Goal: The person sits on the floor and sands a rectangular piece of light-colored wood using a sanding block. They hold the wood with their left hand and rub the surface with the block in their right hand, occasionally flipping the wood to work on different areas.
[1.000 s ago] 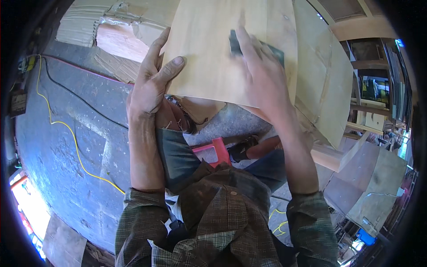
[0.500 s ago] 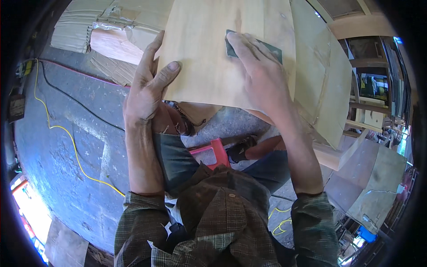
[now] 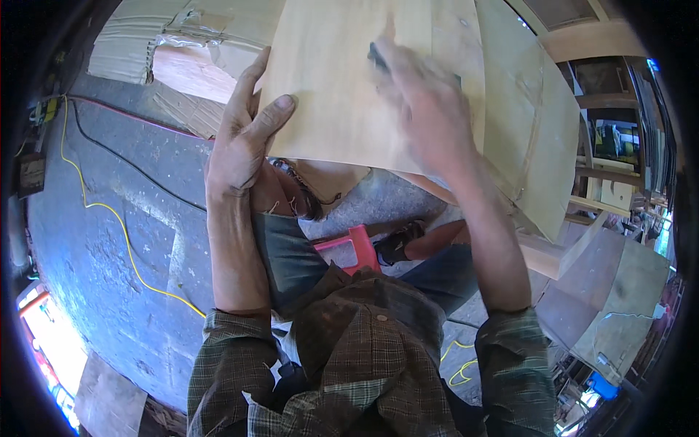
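A pale wooden board (image 3: 335, 87) lies before me, its near edge above my knees. My left hand (image 3: 244, 135) grips the board's left edge, thumb on the top face and fingers along the side. On the right part of the face, my right hand (image 3: 433, 109) presses a dark sheet of sandpaper (image 3: 377, 58) flat against the wood. Motion blurs that hand, and its fingers cover most of the sheet. Only the sheet's corners show past the fingers.
Large pale panels (image 3: 528, 109) stand just right of the board. Cardboard (image 3: 124, 44) lies at the far left. A yellow cord (image 3: 124, 237) and a black cable cross the floor at left. A pink plastic stool (image 3: 357, 247) sits between my legs. Wooden shelving (image 3: 604, 102) rises at far right.
My right hand and the sandpaper have shifted slightly and are now blurred by motion over the board. My left hand keeps its hold on the edge.
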The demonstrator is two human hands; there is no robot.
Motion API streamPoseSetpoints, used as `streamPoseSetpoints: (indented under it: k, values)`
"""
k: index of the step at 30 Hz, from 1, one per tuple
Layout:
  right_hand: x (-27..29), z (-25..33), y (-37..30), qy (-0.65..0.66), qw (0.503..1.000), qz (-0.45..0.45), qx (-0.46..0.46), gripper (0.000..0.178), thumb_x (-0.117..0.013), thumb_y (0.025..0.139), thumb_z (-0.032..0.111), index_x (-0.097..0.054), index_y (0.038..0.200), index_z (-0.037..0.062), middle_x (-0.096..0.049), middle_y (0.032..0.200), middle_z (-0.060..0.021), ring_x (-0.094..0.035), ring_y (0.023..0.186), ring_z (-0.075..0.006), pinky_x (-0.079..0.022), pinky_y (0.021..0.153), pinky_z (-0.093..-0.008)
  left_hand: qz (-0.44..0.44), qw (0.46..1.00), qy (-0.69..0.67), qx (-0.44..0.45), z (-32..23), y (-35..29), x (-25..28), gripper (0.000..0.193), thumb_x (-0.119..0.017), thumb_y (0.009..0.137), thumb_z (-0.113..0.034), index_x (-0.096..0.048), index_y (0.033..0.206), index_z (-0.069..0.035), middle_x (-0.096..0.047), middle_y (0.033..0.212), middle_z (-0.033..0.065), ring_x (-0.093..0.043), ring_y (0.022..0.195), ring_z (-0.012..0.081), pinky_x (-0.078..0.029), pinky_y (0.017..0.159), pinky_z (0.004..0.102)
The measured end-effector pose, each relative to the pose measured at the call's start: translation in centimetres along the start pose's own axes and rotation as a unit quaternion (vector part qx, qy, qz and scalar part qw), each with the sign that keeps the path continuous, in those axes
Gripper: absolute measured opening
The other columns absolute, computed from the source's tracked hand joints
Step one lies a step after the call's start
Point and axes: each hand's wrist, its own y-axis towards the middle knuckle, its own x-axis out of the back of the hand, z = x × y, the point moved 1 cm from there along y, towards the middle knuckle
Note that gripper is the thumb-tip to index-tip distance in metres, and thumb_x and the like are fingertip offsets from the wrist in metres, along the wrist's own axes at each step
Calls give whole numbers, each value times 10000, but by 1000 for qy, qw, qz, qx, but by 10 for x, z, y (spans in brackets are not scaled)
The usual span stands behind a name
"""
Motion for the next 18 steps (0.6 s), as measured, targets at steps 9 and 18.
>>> streamPoseSetpoints:
  k: [9,18]
  values:
    - [0,-12,31,49,989,84,-112,473,-535,820,-11,-520,1282,92,-641,1114,-144,-614,1004,-341,-482,868,-435,-15,1000,8,-3,0,4,-5,686,-589,874,-37,-219,1439,85,-458,1350,246,-463,1255,266,-368,1048,343]
    - [-14,-35,52,-15,996,47,-77,477,-523,870,41,-488,1336,139,-619,1187,-142,-593,1060,-349,-467,899,-439,-16,1000,18,-4,-4,1,-7,685,-589,875,-39,-224,1444,71,-444,1366,237,-455,1259,264,-352,1057,348]
